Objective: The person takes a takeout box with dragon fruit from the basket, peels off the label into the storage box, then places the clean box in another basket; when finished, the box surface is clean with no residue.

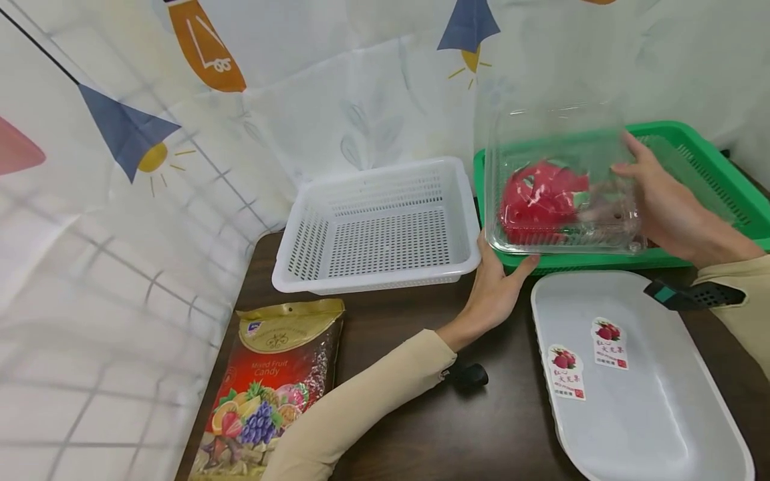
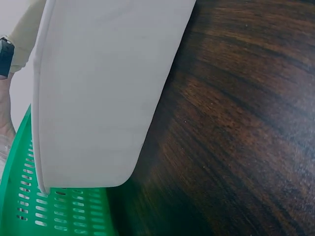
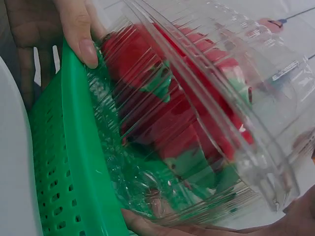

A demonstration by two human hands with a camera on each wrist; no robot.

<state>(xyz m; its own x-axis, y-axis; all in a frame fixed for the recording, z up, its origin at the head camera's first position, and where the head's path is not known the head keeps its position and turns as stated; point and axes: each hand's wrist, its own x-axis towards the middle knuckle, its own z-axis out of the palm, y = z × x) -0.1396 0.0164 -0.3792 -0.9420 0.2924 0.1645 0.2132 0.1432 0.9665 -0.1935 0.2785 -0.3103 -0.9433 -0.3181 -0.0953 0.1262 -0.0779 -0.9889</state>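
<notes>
My right hand (image 1: pixel 668 200) grips the right side of a clear plastic clamshell box (image 1: pixel 556 130), tilted up over the green basket (image 1: pixel 680 137). Through its plastic shows a red dragon fruit (image 1: pixel 535 200) with green scale tips; whether it lies inside the box or behind it I cannot tell for sure. My left hand (image 1: pixel 493 287) is at the basket's front left corner. In the right wrist view, its thumb (image 3: pixel 86 49) hooks over the green rim beside the clear box, with the fingers outside the wall.
A white perforated basket (image 1: pixel 385 277) stands left of the green one. In front right lies a white tray (image 1: pixel 650 401) with two dragon fruit stickers. A bag of mixed fruit candy (image 1: pixel 271 374) rests at the left on the dark wooden table (image 1: pixel 415 407). Printed cloth hangs behind.
</notes>
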